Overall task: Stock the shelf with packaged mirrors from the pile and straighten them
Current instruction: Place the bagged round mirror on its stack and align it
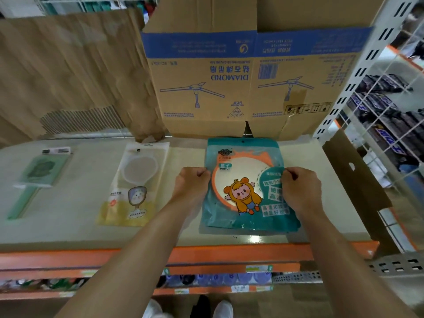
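Centre right of frame: teal mirror packs (247, 187) lie stacked on the shelf (68, 226), near the cardboard box (229, 76).
Left hand (191, 182): curled, gripping the stack's left edge.
Right hand (298, 187): curled on its right edge.
Risk: uneven tugging could fan the slick packs askew.

**Store shelving backed by cardboard**

A pale shelf (68, 226) rests on an orange steel beam (229, 253). Behind it stand an upside-down printed cardboard box (229, 76) and creased brown paper (68, 76). At right, a white slotted upright (358, 72) and a wire grid (367, 134) screen off dark packaged goods (380, 88). Lighting is even and indoor.
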